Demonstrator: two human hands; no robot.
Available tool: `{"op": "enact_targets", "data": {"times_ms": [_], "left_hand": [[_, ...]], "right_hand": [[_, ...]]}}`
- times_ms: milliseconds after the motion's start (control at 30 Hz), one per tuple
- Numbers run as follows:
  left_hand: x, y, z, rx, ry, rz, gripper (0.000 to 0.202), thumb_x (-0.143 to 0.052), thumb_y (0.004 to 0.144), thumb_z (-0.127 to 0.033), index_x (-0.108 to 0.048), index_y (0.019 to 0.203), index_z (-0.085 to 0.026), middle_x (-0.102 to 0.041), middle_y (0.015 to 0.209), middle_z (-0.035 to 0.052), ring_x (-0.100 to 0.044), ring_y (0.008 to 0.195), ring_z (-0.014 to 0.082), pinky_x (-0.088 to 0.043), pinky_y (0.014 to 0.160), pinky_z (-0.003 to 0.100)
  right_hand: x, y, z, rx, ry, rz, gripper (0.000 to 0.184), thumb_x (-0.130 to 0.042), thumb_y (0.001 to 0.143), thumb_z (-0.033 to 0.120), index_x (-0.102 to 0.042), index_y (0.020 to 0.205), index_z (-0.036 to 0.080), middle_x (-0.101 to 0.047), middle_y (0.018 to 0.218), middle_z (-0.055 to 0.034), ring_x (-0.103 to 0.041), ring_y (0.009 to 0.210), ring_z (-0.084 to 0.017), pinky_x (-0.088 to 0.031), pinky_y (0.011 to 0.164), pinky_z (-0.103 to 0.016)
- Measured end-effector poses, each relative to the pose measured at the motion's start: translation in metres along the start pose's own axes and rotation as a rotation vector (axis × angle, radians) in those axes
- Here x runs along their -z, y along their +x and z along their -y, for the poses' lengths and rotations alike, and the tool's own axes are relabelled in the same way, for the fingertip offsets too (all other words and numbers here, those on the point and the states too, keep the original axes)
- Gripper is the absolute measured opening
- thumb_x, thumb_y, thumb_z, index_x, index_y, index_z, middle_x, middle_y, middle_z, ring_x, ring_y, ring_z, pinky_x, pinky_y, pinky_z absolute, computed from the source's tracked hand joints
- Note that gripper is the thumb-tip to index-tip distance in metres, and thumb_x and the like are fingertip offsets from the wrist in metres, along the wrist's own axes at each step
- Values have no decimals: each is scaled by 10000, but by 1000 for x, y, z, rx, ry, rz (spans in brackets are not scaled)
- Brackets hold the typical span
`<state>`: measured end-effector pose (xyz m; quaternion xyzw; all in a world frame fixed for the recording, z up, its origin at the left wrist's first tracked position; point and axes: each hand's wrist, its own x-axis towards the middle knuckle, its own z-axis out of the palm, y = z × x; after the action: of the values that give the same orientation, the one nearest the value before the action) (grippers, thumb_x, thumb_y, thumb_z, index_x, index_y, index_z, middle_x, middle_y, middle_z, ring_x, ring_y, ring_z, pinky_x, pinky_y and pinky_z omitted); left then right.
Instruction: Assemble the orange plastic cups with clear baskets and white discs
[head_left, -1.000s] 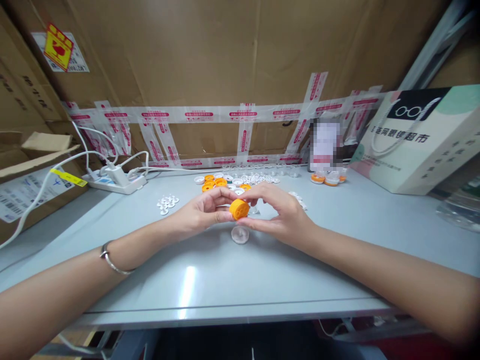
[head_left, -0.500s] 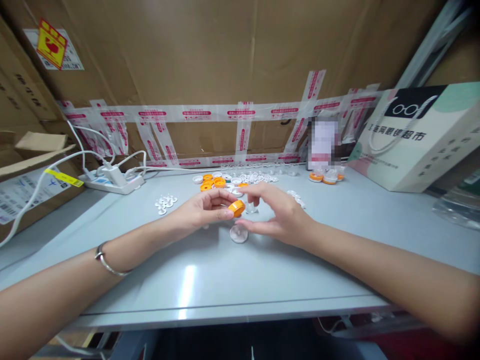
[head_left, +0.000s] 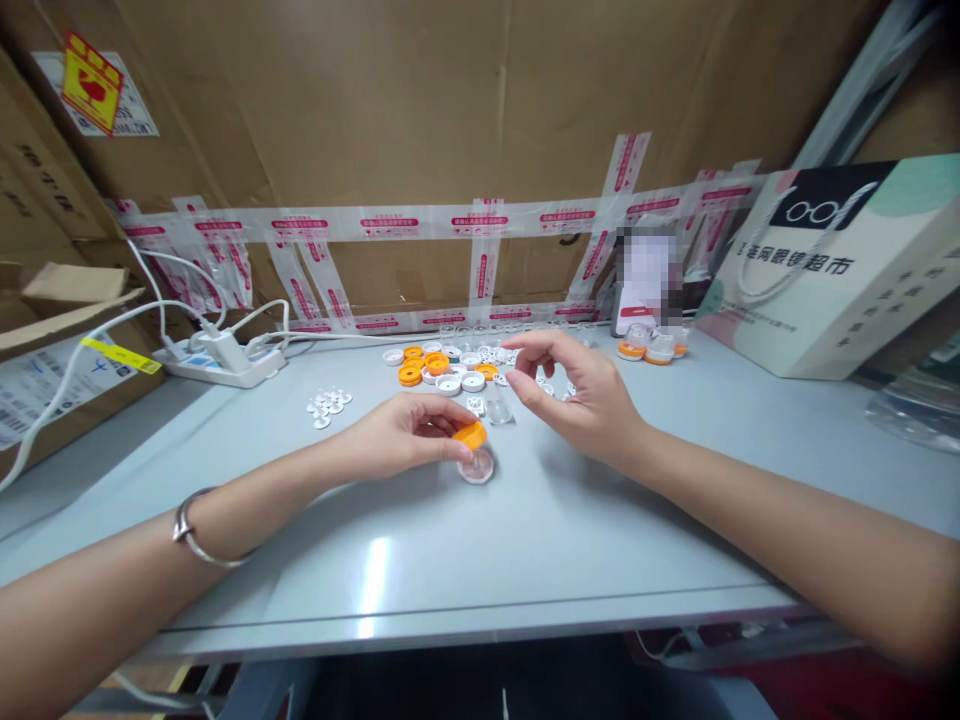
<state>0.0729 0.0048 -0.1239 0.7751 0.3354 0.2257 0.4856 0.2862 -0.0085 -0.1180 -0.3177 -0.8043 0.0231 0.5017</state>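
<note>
My left hand [head_left: 420,428] pinches an orange round cap [head_left: 472,435], tilted, just above a white and clear round part [head_left: 476,467] on the table. Whether the two touch, I cannot tell. My right hand [head_left: 562,380] hovers to the right with fingers apart and nothing in them. Left of it stands a clear plastic cup [head_left: 499,408], beside a small white piece with holes [head_left: 475,405]. Behind my hands lie several orange rings [head_left: 436,364] and white rings [head_left: 448,384]. Small white perforated parts near my right fingers are partly hidden by that hand.
Several small white stemmed pieces [head_left: 328,402] lie at left, before a power strip [head_left: 219,362] with cables. Finished-looking orange and clear pieces [head_left: 660,347] stand by a phone [head_left: 645,280]. A paper bag [head_left: 825,270] is at right, and a cardboard box [head_left: 67,370] at far left.
My left hand has lowered the orange cap over the white and clear part. My right hand has moved up and right, away from the cap, its fingers still apart.
</note>
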Motion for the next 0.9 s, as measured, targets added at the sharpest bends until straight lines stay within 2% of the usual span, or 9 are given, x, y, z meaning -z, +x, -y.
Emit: {"op": "enact_targets", "data": {"times_ms": [200, 433, 633, 733, 800, 900], "left_hand": [[-11, -9, -8, -153, 450, -37, 347, -650, 721, -403, -643, 995, -190, -599, 889, 47, -555, 778, 161, -443, 723, 274], [-16, -8, -7, -155, 549, -39, 294, -633, 737, -398, -645, 939, -184, -597, 861, 46, -547, 745, 160, -437, 683, 267], [-18, -8, -9, -51, 448, -10, 274, -670, 695, -335, -634, 914, -174, -643, 835, 35, -572, 731, 166, -447, 682, 270], [-19, -8, -6, -46, 379, -22, 253, -672, 682, -295, -638, 897, -166, -656, 816, 30, -583, 718, 163, -456, 684, 271], [-18, -6, -3, -40, 292, -31, 258, -680, 670, -287, -645, 888, -154, -661, 806, 31, -586, 713, 159, -461, 687, 270], [-10, -2, 0, 22, 52, -90, 326, -719, 633, -286, -644, 912, -134, -666, 835, 42, -596, 738, 155, -466, 703, 273]], "right_hand": [[-2, 1, 1, 26, -12, 8, 203, -525, 809, 202, -547, 1011, 194, -565, 733, 7, -530, 683, -121, -444, 643, -265], [-4, 0, 2, 42, -17, 20, 202, -520, 819, 226, -541, 1018, 203, -566, 728, 7, -535, 679, -124, -447, 651, -279], [-7, 0, 3, 47, -17, 44, 220, -524, 807, 205, -542, 1026, 201, -558, 718, 11, -530, 666, -120, -443, 648, -276], [-7, -1, 7, 13, 5, 83, 214, -530, 804, 209, -544, 1018, 201, -560, 724, 9, -527, 668, -121, -442, 640, -271], [-7, -1, 10, -77, 48, 115, 174, -535, 808, 220, -548, 980, 195, -566, 733, 4, -532, 671, -120, -443, 623, -261], [-8, -1, 13, -293, 215, 157, 115, -520, 838, 276, -536, 897, 179, -577, 755, -10, -548, 675, -114, -457, 599, -243]]}}
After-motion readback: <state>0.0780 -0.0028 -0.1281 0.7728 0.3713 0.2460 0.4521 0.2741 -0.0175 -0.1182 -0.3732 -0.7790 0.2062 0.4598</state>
